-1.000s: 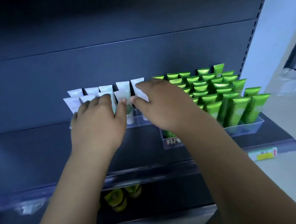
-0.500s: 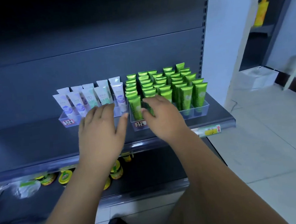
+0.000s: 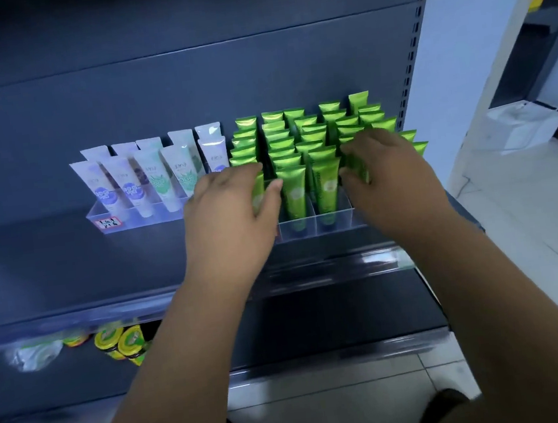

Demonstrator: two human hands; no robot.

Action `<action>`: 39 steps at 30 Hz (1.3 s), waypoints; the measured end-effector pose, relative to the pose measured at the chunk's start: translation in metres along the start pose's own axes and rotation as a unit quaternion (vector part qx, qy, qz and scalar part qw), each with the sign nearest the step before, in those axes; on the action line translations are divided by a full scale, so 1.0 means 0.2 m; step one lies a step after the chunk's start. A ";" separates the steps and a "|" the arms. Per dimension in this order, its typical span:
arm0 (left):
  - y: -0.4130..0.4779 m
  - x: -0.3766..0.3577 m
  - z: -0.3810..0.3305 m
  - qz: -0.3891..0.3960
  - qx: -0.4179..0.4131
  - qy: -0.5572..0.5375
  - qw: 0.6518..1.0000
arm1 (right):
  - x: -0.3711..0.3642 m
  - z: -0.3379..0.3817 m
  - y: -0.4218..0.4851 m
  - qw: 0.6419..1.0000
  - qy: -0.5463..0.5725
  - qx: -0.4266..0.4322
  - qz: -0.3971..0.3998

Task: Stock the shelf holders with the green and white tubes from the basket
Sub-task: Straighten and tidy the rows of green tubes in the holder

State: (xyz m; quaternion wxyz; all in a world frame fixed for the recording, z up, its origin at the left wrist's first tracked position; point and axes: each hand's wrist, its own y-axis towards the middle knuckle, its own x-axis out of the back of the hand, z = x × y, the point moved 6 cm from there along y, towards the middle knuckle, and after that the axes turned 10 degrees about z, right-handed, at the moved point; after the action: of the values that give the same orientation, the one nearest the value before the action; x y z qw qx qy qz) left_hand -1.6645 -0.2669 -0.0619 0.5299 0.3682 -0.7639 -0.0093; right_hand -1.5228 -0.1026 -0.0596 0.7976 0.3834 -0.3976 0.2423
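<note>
A dark shelf [image 3: 69,261] is shown with bare board before its front edge; green tubes [image 3: 294,189] are packed in a clear holder [image 3: 316,223] near the right end, white tubes [image 3: 130,189] alongside. One at the front-left corner is gripped by the left hand [image 3: 230,223]; those at the right are clasped by the curled fingers of the right hand [image 3: 391,182]

Left hand [image 3: 233,212] and right hand [image 3: 388,179] reach forward, palms down, fingers curled.

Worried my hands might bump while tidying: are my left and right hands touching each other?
Apart. The head view shows the left hand and right hand separated by a clear gap, with two front green tubes visible between them.
</note>
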 end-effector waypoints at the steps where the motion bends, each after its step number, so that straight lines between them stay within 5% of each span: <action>1: 0.03 -0.02 0.00 -0.010 -0.004 0.004 1.000 | 0.00 -0.01 0.03 1.000 -0.006 0.009 0.007; 11: 0.23 -0.14 -0.10 -0.079 -0.114 0.027 0.990 | -0.03 -0.14 0.14 0.997 0.056 0.058 -0.004; 39: 0.47 -0.28 -0.12 -0.045 -0.086 -0.064 0.993 | -0.04 -0.18 0.31 0.996 0.008 0.069 -0.054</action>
State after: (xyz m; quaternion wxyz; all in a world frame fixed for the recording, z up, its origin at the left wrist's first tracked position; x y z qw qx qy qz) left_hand -1.6877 -0.1575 -0.0597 0.5084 0.3539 -0.7754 -0.1227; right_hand -1.5538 -0.0372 -0.0545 0.7842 0.4566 -0.3524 0.2288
